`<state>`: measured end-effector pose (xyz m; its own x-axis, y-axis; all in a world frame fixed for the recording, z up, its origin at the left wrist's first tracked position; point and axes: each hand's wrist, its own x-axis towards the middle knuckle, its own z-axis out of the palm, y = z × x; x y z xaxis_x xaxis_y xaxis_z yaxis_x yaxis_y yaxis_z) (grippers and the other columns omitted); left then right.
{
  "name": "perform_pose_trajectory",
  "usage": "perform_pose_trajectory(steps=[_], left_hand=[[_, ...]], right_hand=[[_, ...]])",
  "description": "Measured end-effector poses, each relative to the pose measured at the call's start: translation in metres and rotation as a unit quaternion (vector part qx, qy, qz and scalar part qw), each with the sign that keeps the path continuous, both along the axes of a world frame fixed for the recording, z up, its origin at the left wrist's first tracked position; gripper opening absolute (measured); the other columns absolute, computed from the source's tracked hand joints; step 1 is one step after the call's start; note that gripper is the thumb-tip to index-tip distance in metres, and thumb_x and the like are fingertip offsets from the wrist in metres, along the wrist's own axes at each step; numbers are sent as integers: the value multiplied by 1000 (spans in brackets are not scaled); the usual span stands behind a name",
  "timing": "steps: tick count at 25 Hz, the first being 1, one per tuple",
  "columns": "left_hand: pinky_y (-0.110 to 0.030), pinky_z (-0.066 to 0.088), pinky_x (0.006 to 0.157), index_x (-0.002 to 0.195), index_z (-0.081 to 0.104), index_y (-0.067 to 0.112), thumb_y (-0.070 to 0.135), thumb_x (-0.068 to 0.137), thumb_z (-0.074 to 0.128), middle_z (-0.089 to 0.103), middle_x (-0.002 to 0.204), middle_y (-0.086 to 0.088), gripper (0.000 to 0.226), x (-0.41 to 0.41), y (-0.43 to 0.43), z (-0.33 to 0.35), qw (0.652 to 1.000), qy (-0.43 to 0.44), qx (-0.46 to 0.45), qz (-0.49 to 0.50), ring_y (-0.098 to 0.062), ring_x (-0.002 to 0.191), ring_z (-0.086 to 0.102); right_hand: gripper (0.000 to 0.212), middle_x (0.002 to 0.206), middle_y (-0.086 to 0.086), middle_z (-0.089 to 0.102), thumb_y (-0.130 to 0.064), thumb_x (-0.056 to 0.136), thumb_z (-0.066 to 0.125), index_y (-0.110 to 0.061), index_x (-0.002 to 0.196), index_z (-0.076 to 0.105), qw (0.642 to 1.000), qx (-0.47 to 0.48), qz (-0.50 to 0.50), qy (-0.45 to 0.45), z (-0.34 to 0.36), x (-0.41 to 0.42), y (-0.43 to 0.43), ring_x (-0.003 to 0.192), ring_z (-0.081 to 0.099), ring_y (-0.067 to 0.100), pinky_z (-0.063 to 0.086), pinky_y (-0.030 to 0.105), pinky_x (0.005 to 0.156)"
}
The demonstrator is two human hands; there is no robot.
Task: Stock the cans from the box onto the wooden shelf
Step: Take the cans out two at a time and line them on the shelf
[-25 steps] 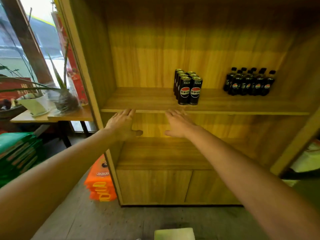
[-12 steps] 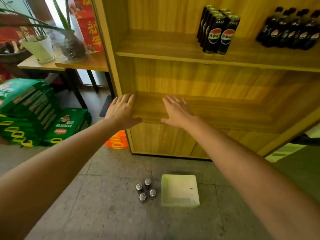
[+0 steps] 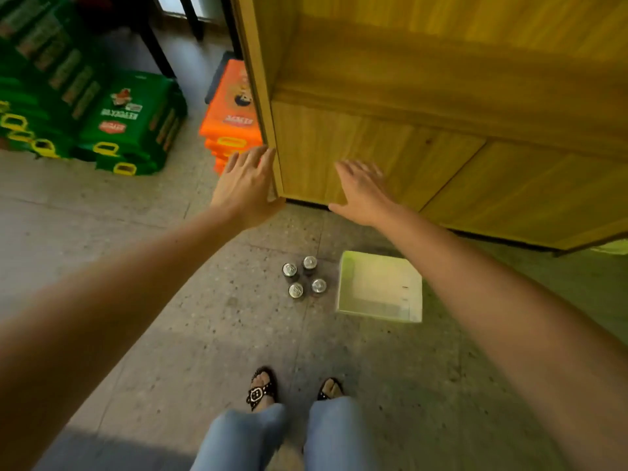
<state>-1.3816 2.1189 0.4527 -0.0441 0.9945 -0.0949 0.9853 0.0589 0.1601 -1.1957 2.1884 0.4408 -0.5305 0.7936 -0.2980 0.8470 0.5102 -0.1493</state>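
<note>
both hands were flat, fingers spread, holding nothing: left hand (image 3: 246, 188) at eleven o'clock, right hand (image 3: 362, 195) at twelve. four cans (image 3: 304, 276) stood on the floor at nine o'clock of the emptied box (image 3: 379, 287); these seemingly were not yet on the wooden shelf (image 3: 407, 79).

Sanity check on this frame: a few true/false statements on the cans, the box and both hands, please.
1. Four silver-topped cans stand upright on the speckled stone floor. True.
2. The cans are inside the pale shallow square box. False: they stand on the floor beside it, to its left, and the box looks empty.
3. The left hand holds a can. False: its fingers are straight and hold nothing.
4. The right hand is open, in front of the yellow wooden cabinet. True.
5. A stack of orange packs lies beside the cabinet's left side. True.
</note>
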Motion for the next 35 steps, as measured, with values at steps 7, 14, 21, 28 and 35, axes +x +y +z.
perform_pose_trajectory(steps=[7, 14, 21, 28, 35], left_hand=[[-43, 22, 115, 145, 17, 7, 32, 81, 64, 27, 151, -15, 84, -9, -10, -247, 998, -37, -57, 1, -32, 137, 30], [-42, 42, 103, 146, 17, 12, 21, 82, 64, 30, 150, -12, 81, -15, -9, -481, 985, -126, -115, -5, -33, 130, 41], [-39, 32, 109, 146, 18, 12, 39, 73, 73, 38, 147, -11, 95, -27, -13, -576, 962, -228, -124, 88, -29, 134, 38], [-25, 39, 97, 130, 45, 14, 19, 59, 85, 59, 125, -2, 83, -9, -12, -618, 847, -464, -79, 249, -15, 116, 53], [-16, 46, 81, 117, 58, 11, 18, 57, 85, 66, 109, 0, 66, -6, 0, -587, 855, -462, -37, 232, -11, 100, 60]], right_hand=[[80, 154, 11, 21, -44, 82, 59, -12, 143, 19, 1000, -22, 6, -7, -238, -8, -2, 141, 20, 27, 12, 45, 117], [74, 152, 7, 26, -36, 81, 63, -15, 142, 26, 993, -93, 19, 72, -466, -5, 6, 140, 25, 24, 17, 37, 115], [84, 146, 8, 36, -23, 71, 76, -14, 139, 29, 951, -202, -84, 216, -575, -5, 14, 133, 36, 22, 29, 37, 112], [78, 128, 8, 55, -14, 60, 83, -9, 127, 45, 902, -243, -169, 314, -602, -19, 20, 116, 51, 18, 38, 28, 103], [63, 117, 8, 64, -14, 60, 83, -9, 117, 57, 875, -254, -205, 357, -571, -23, 19, 105, 58, 15, 43, 26, 95]])
